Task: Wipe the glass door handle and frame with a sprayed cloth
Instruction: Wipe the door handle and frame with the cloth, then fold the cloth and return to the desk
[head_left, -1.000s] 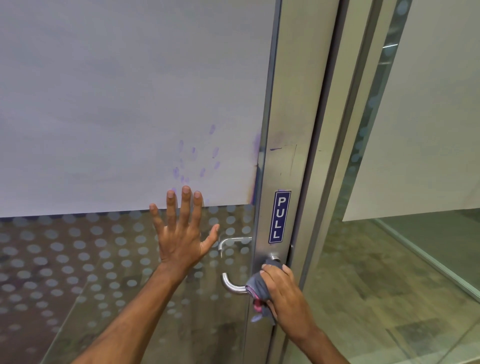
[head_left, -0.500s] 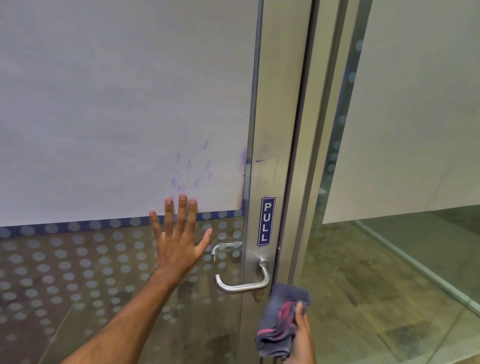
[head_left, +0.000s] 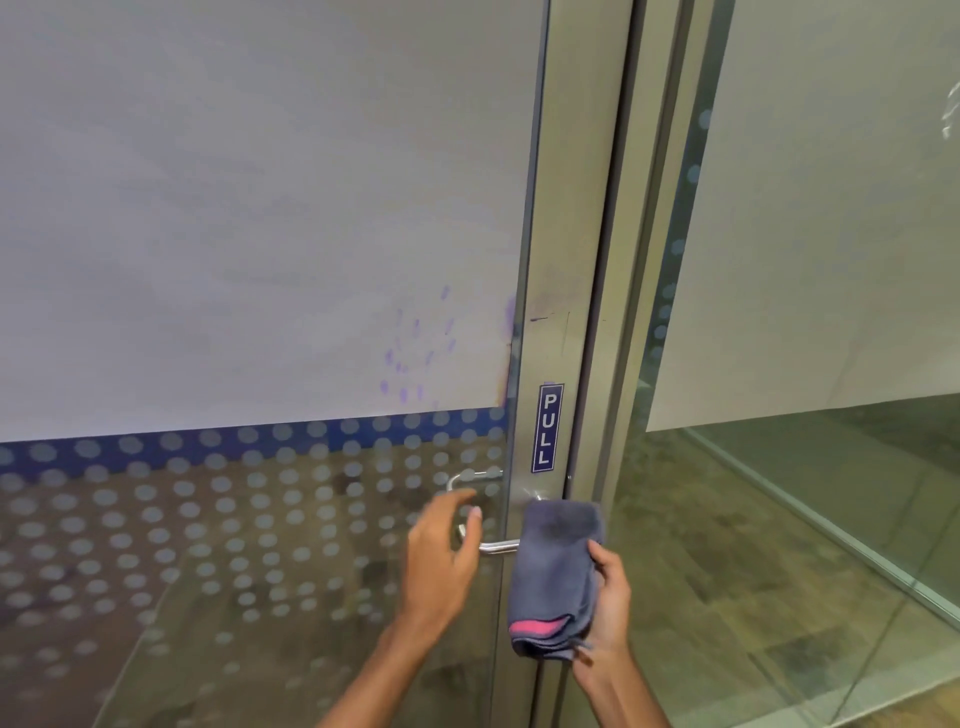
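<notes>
The right hand (head_left: 605, 608) has its fingers closed around a folded grey cloth (head_left: 553, 577), thumb on the near face, the other fingers hidden behind the fabric. The cloth hangs upright with a pink strip showing at its lower fold, and its top edge covers the base of the door handle (head_left: 498, 545), where the lever meets the metal.

The left hand (head_left: 441, 558) is curled loosely and holds nothing, thumb and fingertips spread in front of the free end of the lever (blurred, so whether they touch the metal cannot be told). A short stretch of bright lever shows between the two hands.

The handle sits on the brushed-metal door frame (head_left: 563, 234), a vertical stile with a dark scuff and a faint scratch above the sign. That sign (head_left: 549, 428) is a narrow blue plate fixed just above the handle, reading "PULL" in white letters stacked downward.

Left of the stile is the glass door (head_left: 234, 519): a pale frosted film (head_left: 234, 208) covers its upper part, marked near the stile with purple smudges (head_left: 415, 348), and rows of grey dots run below over a blue band. A second handle shows through the glass. To the right stands another glass panel (head_left: 805, 493), frosted above and clear below, with a mottled brown floor (head_left: 727, 597) behind it.
</notes>
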